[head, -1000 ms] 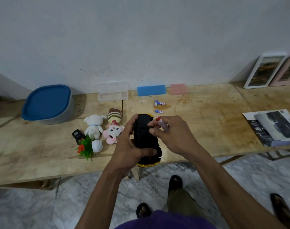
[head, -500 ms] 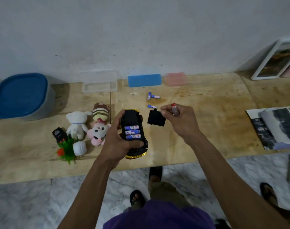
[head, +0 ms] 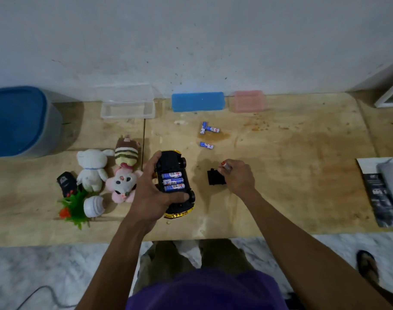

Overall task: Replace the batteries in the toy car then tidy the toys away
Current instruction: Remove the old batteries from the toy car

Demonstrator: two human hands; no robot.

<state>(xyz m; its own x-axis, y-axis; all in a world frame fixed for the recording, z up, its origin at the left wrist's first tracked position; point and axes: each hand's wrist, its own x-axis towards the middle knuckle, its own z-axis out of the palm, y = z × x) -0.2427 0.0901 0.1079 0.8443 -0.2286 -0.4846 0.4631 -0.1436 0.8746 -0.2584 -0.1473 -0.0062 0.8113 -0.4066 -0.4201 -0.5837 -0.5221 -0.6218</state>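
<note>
A person stands at a wooden worktop (head: 280, 175) with a toy car (head: 175, 182) turned belly-up in the left hand (head: 153, 193), whose fingers and thumb wrap around the black underside. The battery bay lies uncovered, showing three blue batteries (head: 173, 181) side by side. The right hand (head: 238, 177), fingers curled, pinches a small screwdriver (head: 226, 166) with a red end and touches the black battery cover (head: 215, 178), which lies on the worktop just right of the car. Three loose batteries (head: 208, 133) lie farther back, two of them touching, one apart and nearer the car. Left of the car sit a white plush toy (head: 91, 168), a striped plush toy (head: 126, 153) and a pink plush toy (head: 123, 183), close together, with a small black toy car (head: 66, 184), a green plastic plant (head: 75, 208) and a white ribbed cap (head: 93, 205) in front of them. Along the wall stand a blue-lidded tub (head: 18, 121), a clear plastic box (head: 127, 108), a blue lid (head: 197, 101) and a pink lid (head: 248, 101). A magazine (head: 383, 191) lies at the right edge of the worktop.
</note>
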